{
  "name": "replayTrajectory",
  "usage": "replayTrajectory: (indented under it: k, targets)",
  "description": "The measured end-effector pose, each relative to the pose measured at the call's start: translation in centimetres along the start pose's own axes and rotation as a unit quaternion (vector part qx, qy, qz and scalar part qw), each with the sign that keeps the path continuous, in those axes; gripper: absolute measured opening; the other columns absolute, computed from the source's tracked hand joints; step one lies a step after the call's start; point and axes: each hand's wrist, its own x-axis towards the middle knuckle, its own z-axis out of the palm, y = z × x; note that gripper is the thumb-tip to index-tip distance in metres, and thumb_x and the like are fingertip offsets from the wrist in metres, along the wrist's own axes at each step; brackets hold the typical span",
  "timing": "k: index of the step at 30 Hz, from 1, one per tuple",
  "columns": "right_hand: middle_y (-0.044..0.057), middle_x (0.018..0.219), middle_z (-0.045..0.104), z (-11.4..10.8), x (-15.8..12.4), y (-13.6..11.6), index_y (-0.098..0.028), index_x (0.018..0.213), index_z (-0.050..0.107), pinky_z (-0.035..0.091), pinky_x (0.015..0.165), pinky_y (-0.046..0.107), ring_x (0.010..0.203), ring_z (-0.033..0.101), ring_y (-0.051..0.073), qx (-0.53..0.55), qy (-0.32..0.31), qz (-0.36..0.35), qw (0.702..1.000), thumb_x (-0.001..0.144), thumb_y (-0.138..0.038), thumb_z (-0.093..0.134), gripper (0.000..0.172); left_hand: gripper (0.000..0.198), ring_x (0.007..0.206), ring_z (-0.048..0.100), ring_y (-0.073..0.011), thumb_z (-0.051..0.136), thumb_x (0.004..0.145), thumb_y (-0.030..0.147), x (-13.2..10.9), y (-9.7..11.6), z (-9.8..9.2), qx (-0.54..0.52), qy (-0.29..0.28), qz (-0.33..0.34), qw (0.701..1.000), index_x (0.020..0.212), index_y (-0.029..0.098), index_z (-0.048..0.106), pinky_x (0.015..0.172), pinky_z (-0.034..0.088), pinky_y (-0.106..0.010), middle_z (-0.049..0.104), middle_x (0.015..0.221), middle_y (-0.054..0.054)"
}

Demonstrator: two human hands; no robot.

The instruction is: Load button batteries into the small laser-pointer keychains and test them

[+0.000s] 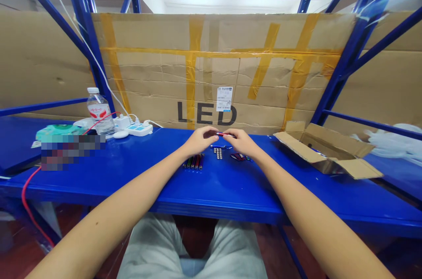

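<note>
Blue is the worktop (121, 167) on which everything is laid out. At its far left, a green packet (57, 131) is seen beside a clear plastic bottle (99, 111) with a white cap; red characters are printed on the bottle's label, too small to be read. Just right of the bottle, a white power strip (140, 128) is fitted with plugs. Behind, a taped cardboard sheet (158, 76) is marked "LED" in large black letters, with the D partly overlapped by a white sticker (224, 98); a barcode and a blue strip can be made out on it, but its fine print cannot be read. A row of dark coloured tubes (194, 163) is set below the left hand (201, 140), by whose fingertips the left end of a red tube (224, 134) is pinched, above the worktop. Below it are a blue tube (220, 147) and small round silver pieces (218, 153) in rows. The red tube's right end is gripped by the right hand (242, 141), below which coloured pieces (240, 156) are clustered. At the right, an open cardboard box (325, 149) is placed.
</note>
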Motion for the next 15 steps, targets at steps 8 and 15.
replayTrajectory:
  k: [8, 15]
  targets:
    - [0.006, 0.092, 0.068, 0.6, 0.4, 1.7, -0.015, 0.121, 0.060, 0.048, 0.078, 0.032, 0.079, 0.061, 0.016, 0.004, -0.010, 0.016, 1.000, 0.078, -0.019, 0.063, 0.043, 0.015, 0.070, 0.058, -0.0193, 0.061, 0.081, 0.029, 0.4, -0.6, -0.1, 0.198, -0.001, 0.052, 0.979, 0.086, 0.020, 0.071, 0.073, 0.043, -0.032, 0.068, 0.074, -0.003]
    - [0.006, 0.089, 0.071, 0.0, 0.6, 2.5, -0.018, 0.092, 0.068, 0.044, 0.076, 0.029, 0.080, 0.061, 0.017, -0.098, 0.017, -0.018, 0.995, 0.082, -0.013, 0.054, 0.018, 0.017, 0.066, 0.060, -0.0201, 0.056, 0.085, 0.031, 1.1, -1.5, -0.3, 0.244, 0.029, 0.048, 0.968, 0.083, 0.020, 0.069, 0.069, 0.043, -0.032, 0.066, 0.068, -0.003]
